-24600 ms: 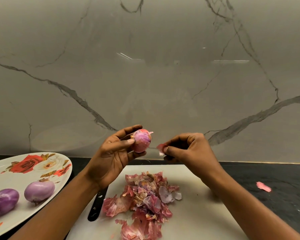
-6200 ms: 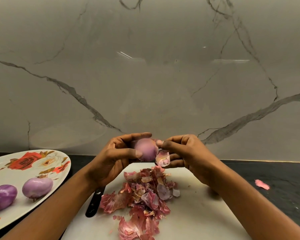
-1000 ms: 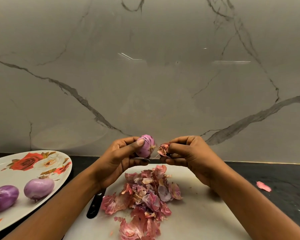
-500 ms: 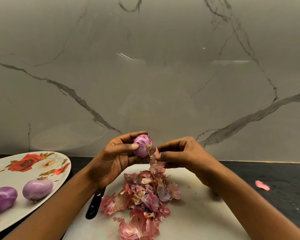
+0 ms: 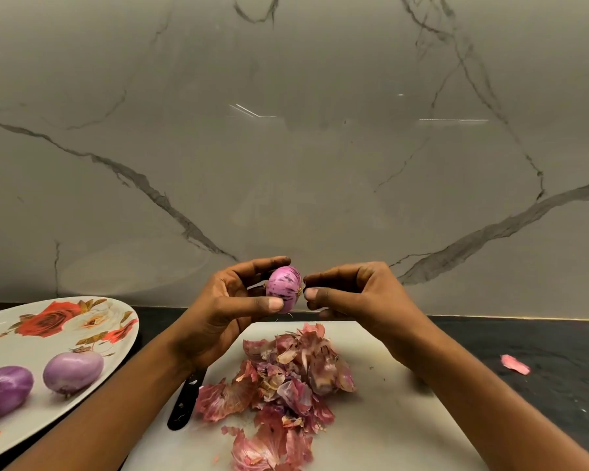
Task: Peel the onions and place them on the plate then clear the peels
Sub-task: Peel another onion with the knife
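Seemingly past halfway, in the head view: the left hand [image 5: 225, 311] grips a nearly bare onion [image 5: 284, 288] above the cutting board [image 5: 405, 419]; the right hand [image 5: 351, 294] pinches its root end; two peeled onions [image 5: 73, 371] lie on the plate [image 5: 82, 321]; the peels [image 5: 279, 379] lie uncleared.

The onion [image 5: 283, 288] in the left hand [image 5: 225, 307] has been turned and stripped: the papery scraps it wore earlier are gone, and streaked purple flesh shows, root tuft at 3 o'clock. The right hand [image 5: 357, 294] has let go of the strip of skin it trailed half a second ago and now pinches at that tuft. The pile of peels [image 5: 286, 375] has grown at its 1 o'clock edge.
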A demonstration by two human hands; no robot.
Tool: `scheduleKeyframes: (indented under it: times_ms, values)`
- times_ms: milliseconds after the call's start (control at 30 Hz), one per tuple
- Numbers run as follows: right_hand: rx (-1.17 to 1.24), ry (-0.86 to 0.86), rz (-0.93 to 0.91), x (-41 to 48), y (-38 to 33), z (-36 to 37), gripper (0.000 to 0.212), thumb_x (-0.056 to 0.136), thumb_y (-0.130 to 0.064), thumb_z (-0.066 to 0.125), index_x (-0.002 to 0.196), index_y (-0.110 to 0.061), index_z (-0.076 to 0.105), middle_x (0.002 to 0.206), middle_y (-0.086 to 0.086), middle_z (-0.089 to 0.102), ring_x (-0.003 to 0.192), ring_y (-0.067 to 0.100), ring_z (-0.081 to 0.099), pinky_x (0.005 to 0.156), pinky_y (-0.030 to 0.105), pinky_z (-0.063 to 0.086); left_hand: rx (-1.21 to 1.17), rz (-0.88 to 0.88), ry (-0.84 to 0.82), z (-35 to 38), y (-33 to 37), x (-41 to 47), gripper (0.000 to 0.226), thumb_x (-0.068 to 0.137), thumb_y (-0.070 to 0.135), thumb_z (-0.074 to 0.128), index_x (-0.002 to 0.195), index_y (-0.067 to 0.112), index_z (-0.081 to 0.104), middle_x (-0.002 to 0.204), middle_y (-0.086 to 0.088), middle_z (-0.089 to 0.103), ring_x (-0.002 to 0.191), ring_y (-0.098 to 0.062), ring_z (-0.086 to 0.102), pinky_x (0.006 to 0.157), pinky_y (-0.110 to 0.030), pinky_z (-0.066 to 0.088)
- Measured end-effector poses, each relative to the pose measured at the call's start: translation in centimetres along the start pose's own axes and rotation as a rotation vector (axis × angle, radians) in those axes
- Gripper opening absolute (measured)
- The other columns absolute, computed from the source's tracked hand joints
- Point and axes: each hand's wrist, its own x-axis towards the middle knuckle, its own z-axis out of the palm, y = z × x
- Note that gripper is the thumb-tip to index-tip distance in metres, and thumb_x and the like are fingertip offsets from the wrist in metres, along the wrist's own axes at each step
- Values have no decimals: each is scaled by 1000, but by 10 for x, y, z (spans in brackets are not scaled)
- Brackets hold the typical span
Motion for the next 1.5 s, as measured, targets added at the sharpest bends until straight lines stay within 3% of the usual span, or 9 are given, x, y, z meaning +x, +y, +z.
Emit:
scheduleKeyframes:
  times_ms: [267,400,567,667,800,933,1100,1333,1500]
  values:
    - [-211,74,-229,1,11,6,22,88,-18,83,110,-17,84,99,-7,83,94,10,79,85,32,65,57,14,-15,1,-2,0,68,70,-9,80,134,12,70,138,-18,67,124,-42,67,99,-44,60]
    - [-309,80,-295,-1,12,5,18,92,-17,80,110,-16,84,98,-8,82,92,7,78,84,28,64,85,18,-16,2,-2,-1,67,70,-9,81,133,13,71,136,-16,68,122,-40,68,97,-41,61]
    - [-466,91,-321,0,15,10,15,102,-21,70,113,-22,80,98,-11,77,93,8,71,81,28,62,92,9,-41,3,-4,-2,66,74,-7,80,137,12,68,140,-16,66,124,-43,67,104,-49,57]
    - [-415,60,-272,0,12,12,14,106,-20,62,106,-22,75,87,-11,71,82,6,66,71,24,57,39,19,-69,3,-4,-2,66,77,-8,78,139,10,65,143,-18,64,128,-44,64,106,-51,55]
    - [-349,83,-165,4,11,12,15,109,-23,53,100,-26,65,88,-7,68,82,0,66,73,24,55,-43,41,-67,3,-1,-1,69,74,1,82,140,8,64,144,-22,61,129,-47,63,103,-49,57]
    - [-241,144,-108,6,9,3,8,103,-17,67,98,-20,72,87,0,75,81,9,72,73,25,58,-129,49,-77,2,1,-1,61,82,1,76,142,5,62,144,-28,60,127,-51,62,101,-49,58]
    - [-154,91,-133,1,9,4,12,90,-6,80,100,-12,81,92,1,81,89,13,77,76,22,61,-96,30,-58,3,1,-1,56,84,1,74,139,6,65,142,-26,62,122,-45,67,97,-43,62]
    - [-199,97,-253,1,10,7,34,87,-26,84,121,-21,79,109,-7,81,102,9,76,88,30,64,-57,15,-66,5,0,-2,54,85,-1,71,138,6,65,141,-25,62,125,-46,66,96,-42,62]
    - [-252,124,-325,2,14,6,24,90,-19,81,113,-17,82,102,-7,81,97,8,77,86,28,64,-62,15,-73,6,1,-3,59,80,6,81,137,7,66,141,-24,63,124,-45,66,95,-40,62]
